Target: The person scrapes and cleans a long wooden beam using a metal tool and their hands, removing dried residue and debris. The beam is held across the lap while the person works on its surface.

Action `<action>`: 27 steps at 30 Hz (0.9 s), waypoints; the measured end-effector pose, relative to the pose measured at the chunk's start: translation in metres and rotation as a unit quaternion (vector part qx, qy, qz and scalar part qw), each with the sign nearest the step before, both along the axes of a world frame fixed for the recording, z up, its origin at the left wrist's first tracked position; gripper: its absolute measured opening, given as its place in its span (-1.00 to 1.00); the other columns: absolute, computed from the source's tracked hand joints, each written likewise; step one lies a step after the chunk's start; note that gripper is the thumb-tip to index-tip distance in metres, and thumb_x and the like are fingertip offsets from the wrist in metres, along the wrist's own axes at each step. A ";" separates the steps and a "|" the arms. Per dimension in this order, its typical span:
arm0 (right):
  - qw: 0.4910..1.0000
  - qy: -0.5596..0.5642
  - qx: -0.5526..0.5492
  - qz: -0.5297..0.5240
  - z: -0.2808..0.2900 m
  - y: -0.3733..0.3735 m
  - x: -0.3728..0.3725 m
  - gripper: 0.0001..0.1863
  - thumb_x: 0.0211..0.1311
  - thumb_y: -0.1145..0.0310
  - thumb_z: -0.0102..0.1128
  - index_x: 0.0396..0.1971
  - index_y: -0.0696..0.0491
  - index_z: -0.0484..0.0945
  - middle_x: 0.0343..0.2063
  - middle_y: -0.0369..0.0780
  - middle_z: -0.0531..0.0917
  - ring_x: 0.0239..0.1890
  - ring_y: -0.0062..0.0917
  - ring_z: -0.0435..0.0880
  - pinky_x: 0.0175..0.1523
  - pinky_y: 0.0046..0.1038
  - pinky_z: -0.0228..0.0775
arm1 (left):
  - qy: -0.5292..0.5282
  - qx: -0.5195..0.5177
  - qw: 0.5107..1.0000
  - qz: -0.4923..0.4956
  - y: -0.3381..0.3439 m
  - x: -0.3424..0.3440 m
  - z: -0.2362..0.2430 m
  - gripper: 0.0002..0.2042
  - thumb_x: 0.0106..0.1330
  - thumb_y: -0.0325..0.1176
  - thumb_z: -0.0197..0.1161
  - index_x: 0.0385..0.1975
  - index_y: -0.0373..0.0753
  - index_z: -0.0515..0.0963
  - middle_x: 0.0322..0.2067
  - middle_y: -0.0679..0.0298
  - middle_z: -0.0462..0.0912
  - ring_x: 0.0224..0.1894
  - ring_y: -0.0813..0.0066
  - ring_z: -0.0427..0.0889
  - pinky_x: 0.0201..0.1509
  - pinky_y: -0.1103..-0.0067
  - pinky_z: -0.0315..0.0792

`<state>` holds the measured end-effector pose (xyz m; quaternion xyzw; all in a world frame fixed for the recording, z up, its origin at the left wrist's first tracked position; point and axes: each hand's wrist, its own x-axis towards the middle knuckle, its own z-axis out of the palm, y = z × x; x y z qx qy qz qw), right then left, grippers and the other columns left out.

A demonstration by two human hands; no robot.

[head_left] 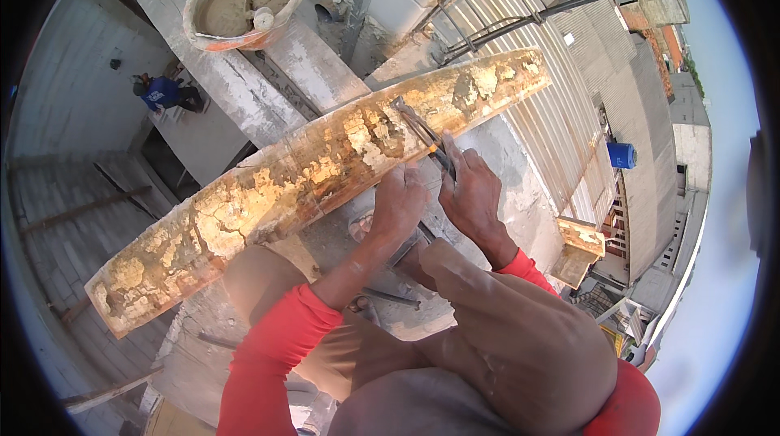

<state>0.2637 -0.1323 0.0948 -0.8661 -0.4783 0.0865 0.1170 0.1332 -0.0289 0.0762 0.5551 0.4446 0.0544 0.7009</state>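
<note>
A long wooden plank (313,180), crusted with flaking, dried yellowish mortar, lies slantwise in front of me across my knees. My right hand (471,192) is closed around the dark handles of a pair of pincers (418,125). The metal head of the pincers rests over the plank's face, right of its middle. At the plank's near edge, my left hand (400,199) is closed, with the knuckles up. Its fingertips are hidden, so whether it grips the plank or some small thing cannot be seen.
A bucket (195,17) of grey mortar stands on concrete beams at the upper left. Far below on the left, a person in blue (162,93) is at work. Metal bars lie near my feet. Corrugated roofs (540,86) and a blue barrel (621,156) lie beyond the edge at right.
</note>
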 end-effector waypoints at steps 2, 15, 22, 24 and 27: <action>1.000 0.016 0.003 0.017 -0.006 0.003 -0.001 -0.20 0.24 0.42 0.35 0.55 -0.05 0.45 -0.29 -0.04 0.62 -0.22 -0.07 0.71 -0.14 -0.07 0.58 | -0.038 0.002 0.999 0.034 0.011 -0.005 -0.004 -0.56 0.76 -0.09 -0.07 -0.28 -0.28 0.55 -0.50 0.36 0.55 -0.48 0.54 0.47 -0.36 0.50 0.36; 0.993 -0.004 -0.041 0.113 -0.011 -0.021 -0.019 -0.43 0.47 0.38 0.30 0.46 -0.06 0.54 -0.24 -0.10 0.71 -0.12 -0.03 0.69 0.06 -0.11 0.59 | -0.048 -0.136 0.942 0.302 0.069 -0.024 -0.020 -0.55 0.76 -0.15 -0.01 -0.48 -0.17 0.47 -0.62 0.46 0.37 -0.61 0.63 0.26 -0.56 0.49 0.17; 0.937 0.346 -0.051 0.020 -0.033 -0.064 -0.012 -0.32 0.47 0.37 0.23 0.57 -0.10 0.41 0.03 -0.01 0.71 0.07 0.01 0.72 0.20 -0.09 0.55 | -0.042 -0.087 0.926 0.365 0.139 -0.055 -0.018 -0.72 0.75 -0.22 0.05 -0.33 -0.09 0.45 -0.59 0.55 0.27 -0.61 0.68 0.16 -0.57 0.58 0.05; 0.957 0.281 -0.061 0.049 -0.044 -0.089 -0.010 -0.31 0.51 0.33 0.24 0.61 -0.16 0.37 0.06 0.01 0.69 0.05 0.01 0.73 0.19 -0.08 0.57 | -0.111 -0.131 0.927 0.332 0.149 -0.066 -0.015 -0.74 0.75 -0.23 0.06 -0.29 -0.10 0.46 -0.58 0.57 0.26 -0.58 0.70 0.16 -0.53 0.60 0.06; 0.962 0.226 -0.153 0.001 -0.053 -0.130 -0.006 -0.31 0.54 0.24 0.26 0.62 -0.23 0.35 0.11 0.05 0.65 0.06 0.02 0.73 0.18 -0.08 0.59 | -0.194 -0.148 0.927 0.284 0.151 -0.070 -0.006 -0.77 0.75 -0.21 0.07 -0.23 -0.11 0.49 -0.58 0.58 0.23 -0.55 0.73 0.15 -0.49 0.64 0.07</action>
